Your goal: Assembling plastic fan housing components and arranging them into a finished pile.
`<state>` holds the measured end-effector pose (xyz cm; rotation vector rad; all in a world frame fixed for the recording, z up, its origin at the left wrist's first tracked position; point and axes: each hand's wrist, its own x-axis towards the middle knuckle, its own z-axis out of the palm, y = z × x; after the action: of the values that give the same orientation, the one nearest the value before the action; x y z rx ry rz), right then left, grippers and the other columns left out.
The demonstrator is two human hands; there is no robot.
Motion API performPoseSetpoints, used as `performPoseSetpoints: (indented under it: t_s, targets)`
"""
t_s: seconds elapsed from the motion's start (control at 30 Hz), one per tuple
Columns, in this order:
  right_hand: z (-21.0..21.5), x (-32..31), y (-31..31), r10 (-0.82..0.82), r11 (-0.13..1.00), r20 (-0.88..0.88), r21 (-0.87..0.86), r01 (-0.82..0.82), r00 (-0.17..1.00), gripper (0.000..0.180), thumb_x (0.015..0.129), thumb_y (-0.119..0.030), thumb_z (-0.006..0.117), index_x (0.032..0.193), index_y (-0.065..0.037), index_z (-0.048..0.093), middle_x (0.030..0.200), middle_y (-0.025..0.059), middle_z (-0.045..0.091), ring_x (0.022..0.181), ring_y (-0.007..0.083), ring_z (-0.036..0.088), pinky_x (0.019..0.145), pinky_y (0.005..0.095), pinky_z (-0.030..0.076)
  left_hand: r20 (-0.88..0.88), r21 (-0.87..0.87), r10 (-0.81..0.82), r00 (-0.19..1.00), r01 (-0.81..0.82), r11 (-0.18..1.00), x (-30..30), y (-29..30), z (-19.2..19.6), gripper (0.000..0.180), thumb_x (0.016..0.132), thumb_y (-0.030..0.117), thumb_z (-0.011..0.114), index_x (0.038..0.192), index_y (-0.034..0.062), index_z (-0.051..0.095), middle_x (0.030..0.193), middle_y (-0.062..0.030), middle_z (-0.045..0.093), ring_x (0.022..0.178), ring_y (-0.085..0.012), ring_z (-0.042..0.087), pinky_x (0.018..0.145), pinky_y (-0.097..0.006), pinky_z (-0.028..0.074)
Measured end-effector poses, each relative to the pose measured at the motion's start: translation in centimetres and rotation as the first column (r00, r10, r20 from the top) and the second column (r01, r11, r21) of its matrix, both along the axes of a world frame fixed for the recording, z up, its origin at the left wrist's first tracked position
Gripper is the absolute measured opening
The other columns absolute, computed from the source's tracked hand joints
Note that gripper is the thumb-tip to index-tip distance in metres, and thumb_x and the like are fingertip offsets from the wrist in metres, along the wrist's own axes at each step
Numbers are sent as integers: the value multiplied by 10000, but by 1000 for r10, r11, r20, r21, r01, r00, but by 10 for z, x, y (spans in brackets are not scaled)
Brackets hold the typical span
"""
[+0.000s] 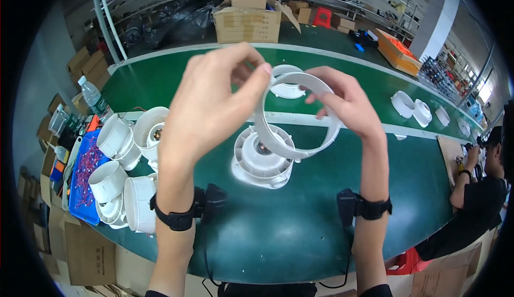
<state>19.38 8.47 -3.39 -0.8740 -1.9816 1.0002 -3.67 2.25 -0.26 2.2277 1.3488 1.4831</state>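
Over green workbench (300, 233), hands (214, 104) gripping white ring (300, 117).

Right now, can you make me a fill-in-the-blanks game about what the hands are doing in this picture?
1. The left hand and right hand hold up a white plastic ____ together.
2. Below it, a white fan housing sits on the ____ table.
3. A plastic water ____ stands at the table's far left.
4. Each wrist wears a ____ strap.

Missing words: ring; green; bottle; black
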Motion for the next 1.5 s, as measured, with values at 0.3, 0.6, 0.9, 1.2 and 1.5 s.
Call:
performPoseSetpoints:
  t_s: [0.3, 0.6, 0.9, 1.2, 1.5]
  targets:
    - [28, 14, -28, -66, 858, -347, 459, 231, 936, 449, 752, 27, 558, 1194, -45, 547, 972, 57, 578, 828, 111, 607, 691, 234, 494, -107, -28, -98, 989, 95, 995, 31, -1, -8, 400, 867, 123, 608, 1245, 18, 527, 990, -144, 670, 908, -193, 657, 674, -302, 536]
    - [40, -11, -54, 83, 930, -389, 361, 69, 918, 735, 836, -197, 640, 1434, 18, 270, 919, 99, 595, 833, 129, 602, 695, 221, 468, -109, 150, -111, 988, 127, 981, 40, 1, 10, 523, 794, -157, 418, 1247, 41, 587, 1070, -177, 670, 976, -295, 668, 856, -322, 495]
    - [32, -14, -55, 100, 993, -272, 91, -78, 957, 471, 964, -337, 473, 1177, 80, 519, 824, 144, 664, 620, 164, 652, 562, 260, 526, -103, 449, -75, 992, 114, 886, 28, 7, 7, 606, 683, -179, 460, 1226, 40, 616, 1111, -179, 645, 1015, -339, 640, 852, -353, 499]
    - [18, -40, -66, 256, 964, -518, 77, -253, 816, 485, 943, -218, 466, 1290, 108, 373, 851, 222, 640, 677, 250, 666, 596, 279, 544, -128, 547, -20, 992, 88, 833, 22, 10, 3, 496, 714, -96, 531, 1184, 28, 625, 1119, -189, 629, 995, -359, 634, 854, -365, 502]
    - [28, -34, -81, 69, 991, -434, 130, -13, 898, 322, 931, -159, 546, 1147, 73, 492, 854, 107, 636, 557, 113, 594, 501, 223, 468, -195, 562, -21, 981, 129, 817, 42, -7, 10, 528, 681, -74, 515, 1188, 20, 629, 1194, -224, 612, 1086, -356, 620, 907, -365, 489]
